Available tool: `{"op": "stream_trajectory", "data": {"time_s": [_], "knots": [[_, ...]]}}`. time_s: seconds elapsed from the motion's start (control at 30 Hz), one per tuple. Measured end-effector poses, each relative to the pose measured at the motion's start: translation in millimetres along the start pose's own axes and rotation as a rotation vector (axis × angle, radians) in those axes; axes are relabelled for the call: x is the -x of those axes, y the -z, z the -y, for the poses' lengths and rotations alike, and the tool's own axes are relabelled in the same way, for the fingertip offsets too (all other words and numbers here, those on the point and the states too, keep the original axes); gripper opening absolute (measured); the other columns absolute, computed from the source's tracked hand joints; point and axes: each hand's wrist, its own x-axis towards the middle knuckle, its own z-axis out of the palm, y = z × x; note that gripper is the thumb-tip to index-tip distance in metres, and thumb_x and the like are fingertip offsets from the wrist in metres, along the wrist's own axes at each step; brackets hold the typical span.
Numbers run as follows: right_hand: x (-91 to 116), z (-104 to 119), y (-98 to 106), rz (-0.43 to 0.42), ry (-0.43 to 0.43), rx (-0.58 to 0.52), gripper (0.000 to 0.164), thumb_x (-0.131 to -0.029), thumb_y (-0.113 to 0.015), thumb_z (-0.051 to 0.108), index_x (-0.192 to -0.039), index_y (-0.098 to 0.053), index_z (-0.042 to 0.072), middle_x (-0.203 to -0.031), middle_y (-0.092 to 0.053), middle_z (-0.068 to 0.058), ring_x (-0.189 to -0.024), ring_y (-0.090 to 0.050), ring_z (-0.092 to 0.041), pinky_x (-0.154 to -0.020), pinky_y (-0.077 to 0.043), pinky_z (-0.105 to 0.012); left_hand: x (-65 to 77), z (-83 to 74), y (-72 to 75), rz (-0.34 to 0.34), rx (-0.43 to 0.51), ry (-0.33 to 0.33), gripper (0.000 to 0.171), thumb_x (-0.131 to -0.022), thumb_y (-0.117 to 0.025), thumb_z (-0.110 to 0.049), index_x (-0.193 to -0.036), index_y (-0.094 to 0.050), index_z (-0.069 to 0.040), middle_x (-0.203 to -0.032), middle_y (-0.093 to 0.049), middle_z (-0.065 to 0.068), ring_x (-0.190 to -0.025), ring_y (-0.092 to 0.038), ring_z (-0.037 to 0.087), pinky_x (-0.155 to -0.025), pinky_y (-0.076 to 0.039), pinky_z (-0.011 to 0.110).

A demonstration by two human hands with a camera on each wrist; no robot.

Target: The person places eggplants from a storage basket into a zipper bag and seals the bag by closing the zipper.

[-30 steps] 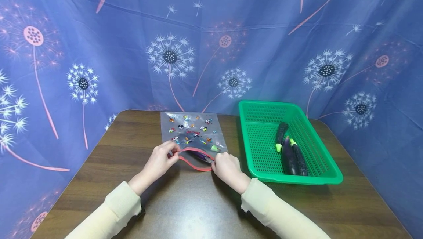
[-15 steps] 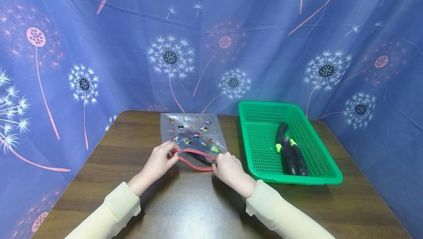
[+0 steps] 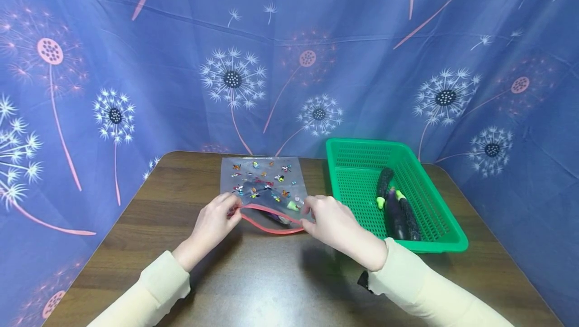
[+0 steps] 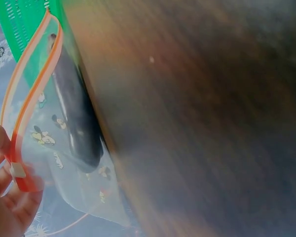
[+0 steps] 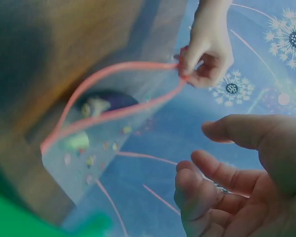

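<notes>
A clear zip bag with cartoon prints and a red zip edge lies on the table, its mouth gaping toward me. Inside it rests a dark purple eggplant, and a pale green end shows through the plastic. My left hand pinches the left end of the zip, beside the white slider. At the other end of the mouth is my right hand. In the right wrist view its thumb and fingers stand apart with nothing between them, away from the zip.
A green plastic basket stands to the right of the bag. It holds a smooth eggplant and two bumpy dark vegetables with pale green ends. Behind the wooden table hangs a blue dandelion-print cloth.
My right hand has let go of the right side of the bag's mouth and moved slightly right and up. The left hand keeps its pinch; the mouth now stretches wider.
</notes>
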Motion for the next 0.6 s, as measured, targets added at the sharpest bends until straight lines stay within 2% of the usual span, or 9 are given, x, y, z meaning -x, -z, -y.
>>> {"op": "stream_trajectory", "data": {"time_s": [0.17, 0.27, 0.43, 0.6], "knots": [[0, -11, 28, -0.024, 0.029, 0.05, 0.02, -0.077, -0.072, 0.024, -0.089, -0.06, 0.013, -0.077, -0.057, 0.002, -0.06, -0.049, -0.011, -0.045, -0.038, -0.024, 0.3, 2.1, 0.8, -0.014, -0.041, -0.05, 0.016, -0.068, -0.067, -0.006, -0.078, -0.06, -0.016, -0.077, -0.058, -0.005, -0.068, -0.051, 0.012, -0.051, -0.044, 0.029], [-2, -22, 44, 0.0, 0.027, 0.066, 0.023, -0.078, -0.07, 0.025, -0.094, -0.058, 0.012, -0.081, -0.057, 0.001, -0.061, -0.05, -0.013, -0.044, -0.038, -0.025, 0.6, 4.1, 0.1, -0.021, -0.051, -0.069, 0.016, -0.067, -0.067, -0.006, -0.077, -0.059, -0.015, -0.077, -0.056, -0.005, -0.068, -0.05, 0.012, -0.052, -0.044, 0.029], [-6, -48, 68, 0.036, 0.036, 0.11, 0.029, -0.078, -0.069, 0.023, -0.102, -0.057, 0.011, -0.093, -0.059, -0.003, -0.07, -0.053, -0.016, -0.046, -0.039, -0.027, 1.6, 6.9, -1.3, -0.032, -0.05, -0.09, 0.017, -0.067, -0.068, -0.005, -0.077, -0.059, -0.015, -0.079, -0.055, -0.005, -0.068, -0.051, 0.012, -0.052, -0.045, 0.031], [-13, -77, 89, 0.057, 0.038, 0.143, 0.035, -0.079, -0.068, 0.021, -0.109, -0.056, 0.008, -0.106, -0.059, -0.01, -0.079, -0.056, -0.021, -0.049, -0.041, -0.029, 2.5, 10.5, -1.4, -0.025, -0.036, -0.082, 0.018, -0.067, -0.068, -0.005, -0.078, -0.059, -0.016, -0.079, -0.055, -0.005, -0.067, -0.051, 0.01, -0.051, -0.045, 0.029]]}}
